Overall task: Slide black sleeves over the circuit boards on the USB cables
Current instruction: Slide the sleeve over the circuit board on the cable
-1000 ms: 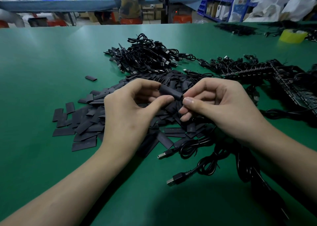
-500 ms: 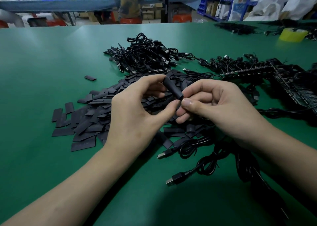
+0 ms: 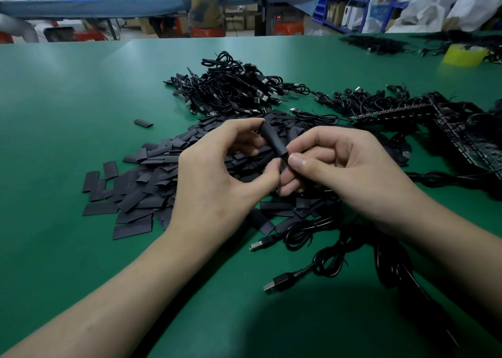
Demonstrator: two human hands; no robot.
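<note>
Holding, left hand [image 3: 214, 183]: index fingertip rests on the far end of the black sleeve [image 3: 272, 140], thumb presses beside its near end; the fingers are curled round it.
Holding, right hand [image 3: 350, 172]: thumb and index finger pinch the near tip of the sleeve, where a thin dark piece leaves it. Whether that piece is cable or board cannot be told.
Sleeve position: raised above the right half of the sleeve pile [image 3: 135, 197], between the two hands.
Long axis: slanted; the far end points up and left, the near end down and right, toward the right thumb.
Key relation: the sleeve mouth meets the right-hand fingers end-on. The right hand is nearer the mouth; the left hand spans the full length. Judgement: further travel runs along this axis, left pushing, right holding against it.
Sleeve appearance: matt black, rounded into a tube, unlike the flat pieces in the pile.
Board status: the circuit board is not visible; judged inside the sleeve or behind fingers.
USB cables [image 3: 307, 232]: loose coils with plugs on the worktop [image 3: 68, 118], on the near side of the pile.
</note>
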